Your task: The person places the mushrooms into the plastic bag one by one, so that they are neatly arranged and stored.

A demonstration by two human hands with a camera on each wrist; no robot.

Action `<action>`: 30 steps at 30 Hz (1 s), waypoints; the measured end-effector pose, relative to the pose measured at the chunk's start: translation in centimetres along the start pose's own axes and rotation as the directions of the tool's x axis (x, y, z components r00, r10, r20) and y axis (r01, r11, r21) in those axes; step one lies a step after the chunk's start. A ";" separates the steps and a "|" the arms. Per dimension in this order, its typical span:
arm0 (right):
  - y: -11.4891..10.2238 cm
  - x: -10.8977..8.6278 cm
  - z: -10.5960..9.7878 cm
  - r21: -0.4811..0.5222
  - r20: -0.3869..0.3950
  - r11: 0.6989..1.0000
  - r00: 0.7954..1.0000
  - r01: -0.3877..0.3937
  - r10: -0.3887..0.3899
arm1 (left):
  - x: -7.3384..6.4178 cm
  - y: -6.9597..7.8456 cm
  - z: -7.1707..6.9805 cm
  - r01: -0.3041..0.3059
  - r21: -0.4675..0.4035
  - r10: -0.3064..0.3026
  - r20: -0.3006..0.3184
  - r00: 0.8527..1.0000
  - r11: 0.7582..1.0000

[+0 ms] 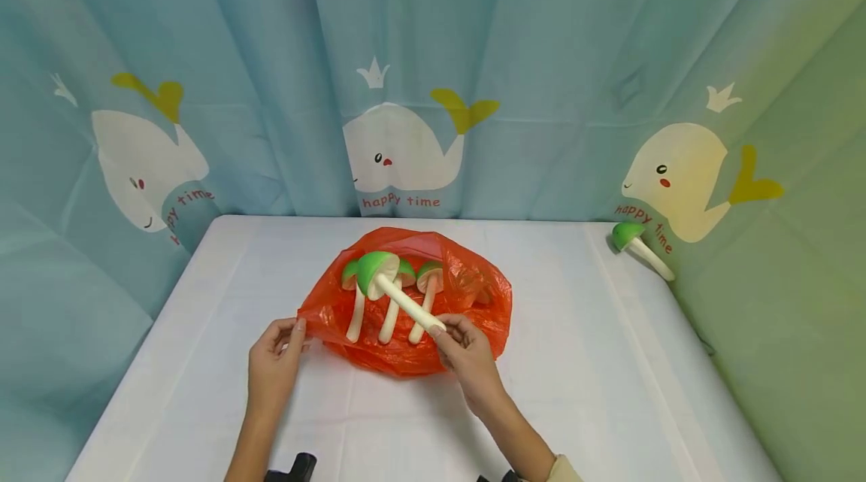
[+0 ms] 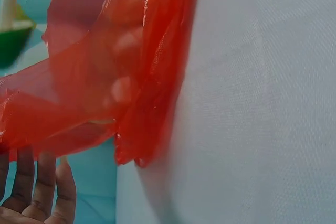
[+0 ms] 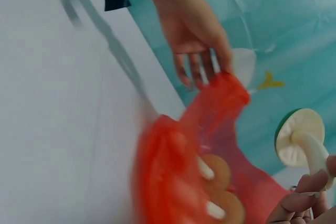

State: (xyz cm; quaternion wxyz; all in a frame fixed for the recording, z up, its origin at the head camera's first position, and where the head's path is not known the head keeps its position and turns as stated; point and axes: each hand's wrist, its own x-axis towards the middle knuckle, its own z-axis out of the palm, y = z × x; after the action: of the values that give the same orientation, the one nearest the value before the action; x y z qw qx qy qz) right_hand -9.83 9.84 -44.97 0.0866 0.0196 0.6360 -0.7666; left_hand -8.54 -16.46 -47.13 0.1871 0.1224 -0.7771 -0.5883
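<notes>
A red plastic bag (image 1: 489, 301) lies spread on the white table with its mouth open. Several green-capped toy mushrooms (image 1: 355, 313) rest inside it, stems towards me. My left hand (image 1: 274, 365) pinches the bag's left edge between thumb and fingers; the left wrist view has that hand (image 2: 39, 192) at lower left. By the end of its stem, my right hand (image 1: 470, 358) holds another mushroom (image 1: 379, 271) over the bag, cap pointing up and left. In the right wrist view the held mushroom (image 3: 300, 136) shows its pale underside.
One more green-capped mushroom (image 1: 643, 249) lies at the table's far right corner, by the curtain. A blue-green curtain (image 1: 541, 53) with whale prints hangs behind the white table (image 1: 582, 362). Dark wrist-camera parts (image 1: 298, 467) show at the bottom edge.
</notes>
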 end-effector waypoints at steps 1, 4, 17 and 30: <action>0.3 0.3 0.4 -0.006 0.007 1.000 1.000 -0.014 0.014 | 0.0 0.1 0.0 0.000 -0.002 0.000 0.001 1.000 1.000; 1.2 0.9 1.3 -0.033 0.020 0.998 0.999 -0.045 0.045 | -0.2 1.0 0.0 -0.001 -0.001 0.001 0.001 1.000 1.000; 1.3 1.0 3.7 -0.179 0.050 0.984 0.998 -0.023 0.032 | -0.9 3.9 -0.2 -0.055 -0.018 0.055 -0.001 0.998 0.998; 5.0 3.8 2.8 -0.424 0.130 0.898 0.989 0.116 -0.066 | 0.0 0.9 0.0 -0.017 -0.004 0.017 0.001 1.000 1.000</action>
State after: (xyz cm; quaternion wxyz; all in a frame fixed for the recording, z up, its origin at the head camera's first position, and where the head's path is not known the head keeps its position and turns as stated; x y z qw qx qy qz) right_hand -12.58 5.85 -49.84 0.0885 -0.0728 0.7838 -0.6103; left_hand -8.50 -16.17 -46.32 0.1920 0.1151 -0.7772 -0.5882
